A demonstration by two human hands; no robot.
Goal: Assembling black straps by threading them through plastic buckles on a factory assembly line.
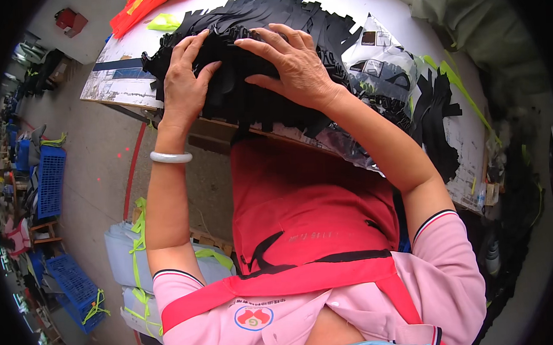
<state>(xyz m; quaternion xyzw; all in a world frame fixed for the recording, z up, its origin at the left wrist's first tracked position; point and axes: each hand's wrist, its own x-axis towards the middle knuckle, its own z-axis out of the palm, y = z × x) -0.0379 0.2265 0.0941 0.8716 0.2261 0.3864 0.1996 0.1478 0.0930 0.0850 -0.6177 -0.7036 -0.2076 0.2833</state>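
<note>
A big heap of black fabric straps (270,18) covers the middle of the table, their flat ends fanning out over the far side. On the heap's near left part rests my left hand (186,81), fingers stretched forward over the strap ends and thumb held apart. My right hand (296,67) lies over the heap's middle with fingers spread and thumb pointing left. Between the two hands is a dark mass of straps, whose details are lost in shadow. To the right of my right hand, a clear plastic bag (380,63) holds black pieces.
The white worn table (122,90) has its near edge before my red apron (308,196). More black straps (437,116) lie at its right, by a yellow-green strap (464,93). Orange fabric (137,12) sits far left. Grey bundles (122,253) and blue crates (51,181) stand on the left.
</note>
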